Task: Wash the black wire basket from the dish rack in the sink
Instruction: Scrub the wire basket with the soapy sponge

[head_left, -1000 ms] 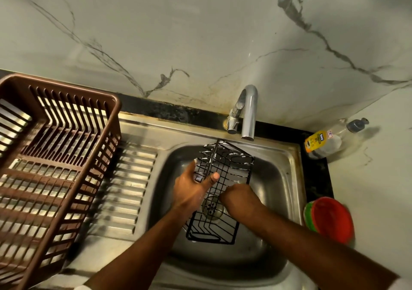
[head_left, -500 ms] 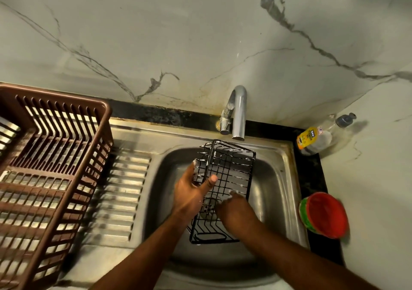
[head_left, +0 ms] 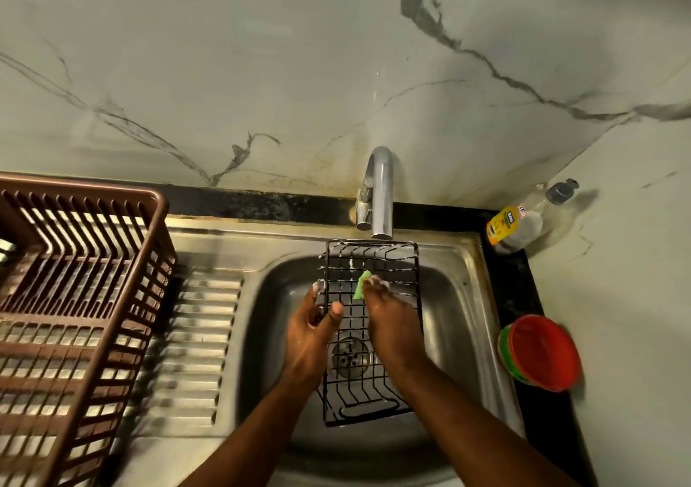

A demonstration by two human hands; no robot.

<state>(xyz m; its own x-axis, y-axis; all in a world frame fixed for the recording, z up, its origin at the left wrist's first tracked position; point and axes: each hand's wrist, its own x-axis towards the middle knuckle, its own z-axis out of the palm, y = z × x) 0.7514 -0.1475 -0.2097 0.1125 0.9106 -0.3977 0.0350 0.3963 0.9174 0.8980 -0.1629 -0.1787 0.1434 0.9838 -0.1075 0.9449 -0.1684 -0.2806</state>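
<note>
The right hand (head_left: pixel 392 329) is pinching a green sponge (head_left: pixel 362 285) at its fingertips and pressing it onto the wires of the black wire basket (head_left: pixel 370 337), in the middle of the frame. The left hand (head_left: pixel 310 331) is gripping the basket's left edge, thumb hooked over a wire on the near side, fingers going behind and mostly hidden. The basket is standing tilted in the steel sink (head_left: pixel 460 322), its top end leaning just under the faucet (head_left: pixel 381 191), its bottom end low in the basin over the drain (head_left: pixel 349 357). White suds are clinging to the upper wires.

Looks like mid-scrub, with rinsing yet to come. The danger here is slip: soapy wire, a one-sided hold, and a firm push from the sponge could be twisting the basket out of the left hand and sending it clattering into the basin. Thin wires may also be snagging the sponge.

At the left of the frame the brown dish rack (head_left: pixel 74 299) is sitting on the drainboard; at the right, a soap bottle (head_left: pixel 519 224) and a red bowl (head_left: pixel 542 352) are waiting on the counter (head_left: pixel 635 299).
</note>
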